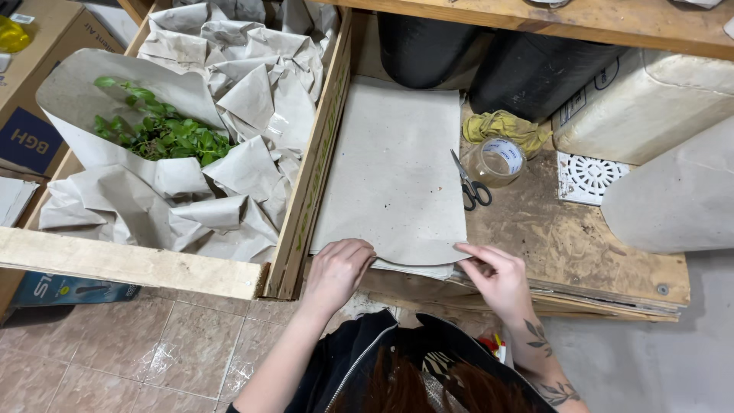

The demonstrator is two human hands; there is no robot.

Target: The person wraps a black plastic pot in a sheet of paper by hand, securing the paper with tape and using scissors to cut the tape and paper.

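A stack of grey-brown paper sheets (394,168) lies flat on a low wooden bench (581,245). My left hand (336,271) rests with curled fingers on the near left corner of the top sheet. At the near right corner, my right hand (497,275) pinches the sheet's edge between thumb and fingers. Black-handled scissors (468,182) lie just right of the paper. Beside them stands a roll of clear tape (498,159).
A wooden crate (306,191) on the left holds crumpled paper and a paper wrap of green leafy herbs (160,134). Yellow twine (505,126), two black cylinders (489,53), white bags (650,99) and a white drain grate (590,176) crowd the bench's back and right. Tiled floor lies below.
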